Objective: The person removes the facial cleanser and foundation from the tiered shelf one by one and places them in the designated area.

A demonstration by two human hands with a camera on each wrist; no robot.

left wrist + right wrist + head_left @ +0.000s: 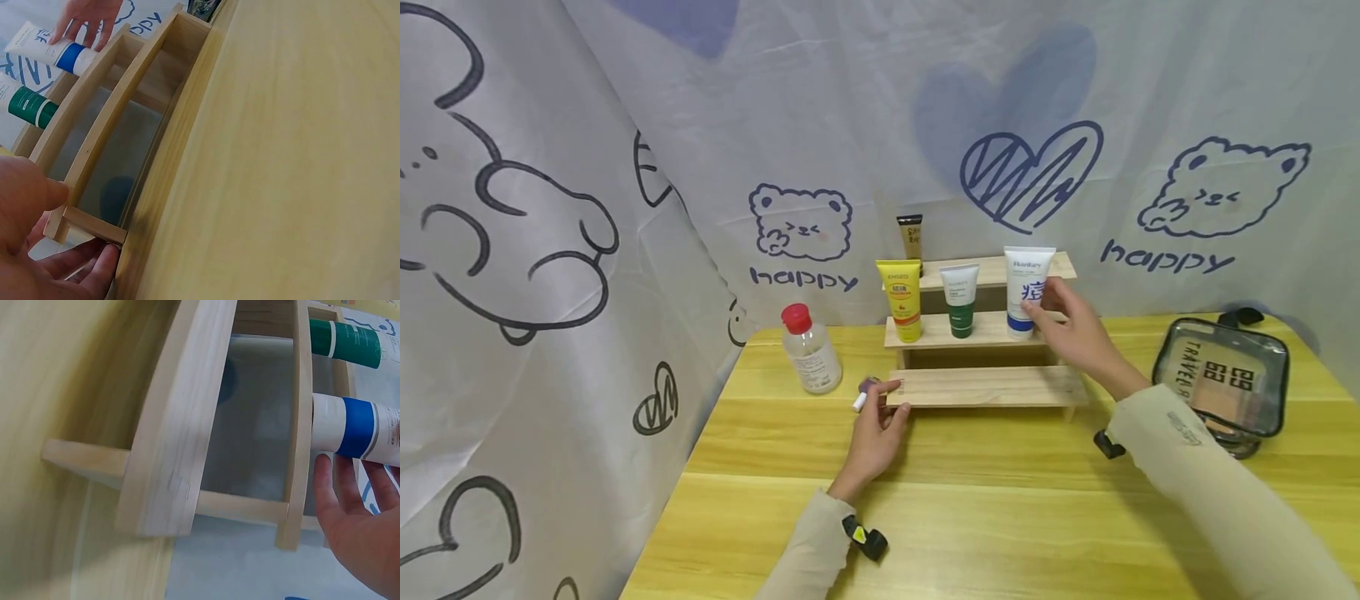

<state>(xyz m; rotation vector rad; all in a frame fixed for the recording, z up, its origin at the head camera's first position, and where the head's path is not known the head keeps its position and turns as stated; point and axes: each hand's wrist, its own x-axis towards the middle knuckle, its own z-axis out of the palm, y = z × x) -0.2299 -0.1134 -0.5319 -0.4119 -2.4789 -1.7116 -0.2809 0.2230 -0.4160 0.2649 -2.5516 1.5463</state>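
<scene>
A white squeeze tube with a blue band [1028, 287] stands cap down at the right end of the stand's middle tier. My right hand [1071, 329] holds it, thumb on its front and fingers along its right side. At the left end of the bottom tier, my left hand [874, 429] grips the three-tier wooden stand [985, 387]; in the left wrist view the thumb [56, 194] lies at the board's edge. On the middle tier also stand a green-and-white tube [959, 300] and a yellow tube [901, 296]. Behind the yellow one rises a black-capped gold tube [912, 237], partly hidden.
A clear bottle with a red cap [812, 350] stands left of the stand. A small white-and-dark item [861, 400] lies beside my left fingers. To the right sits a transparent black-edged travel pouch [1221, 375] with things inside. A printed cloth [865, 125] hangs behind the table.
</scene>
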